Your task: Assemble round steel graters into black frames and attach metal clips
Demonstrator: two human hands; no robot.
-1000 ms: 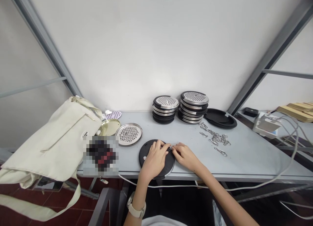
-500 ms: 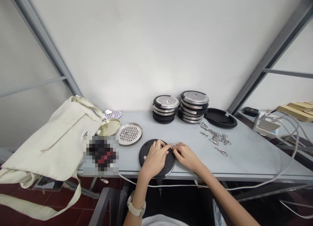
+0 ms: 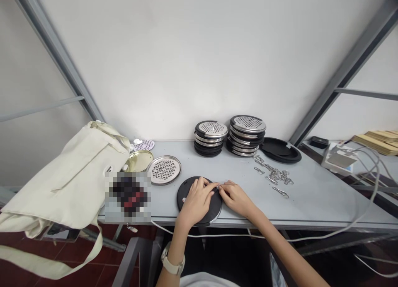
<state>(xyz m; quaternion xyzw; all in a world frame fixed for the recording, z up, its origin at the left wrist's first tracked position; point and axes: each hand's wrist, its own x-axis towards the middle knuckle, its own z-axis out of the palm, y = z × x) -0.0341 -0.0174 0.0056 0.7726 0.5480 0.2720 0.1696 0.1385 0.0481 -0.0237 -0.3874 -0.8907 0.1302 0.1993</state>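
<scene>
A round grater (image 3: pixel 214 210) lies black side up at the table's front edge, with a strip of silver rim showing at its lower right. My left hand (image 3: pixel 199 196), a pale watch on its wrist, rests over it with fingers bent and the index finger reaching to the upper right rim. At that rim my right hand (image 3: pixel 231 194) is closed in a pinch, its fingertips meeting those of the left. Something small and shiny shows between the fingertips, too covered to name. Several metal snap hooks (image 3: pixel 280 192) lie loose to the right.
Two stacks of round graters (image 3: pixel 211 129) stand by the wall, beside a black round tray (image 3: pixel 280 151). Left are a loose grater disc (image 3: pixel 164 170), a gold-coloured lid (image 3: pixel 139 161) and a cream bag (image 3: pixel 68 179). A white cable (image 3: pixel 224 236) hangs along the table's front edge.
</scene>
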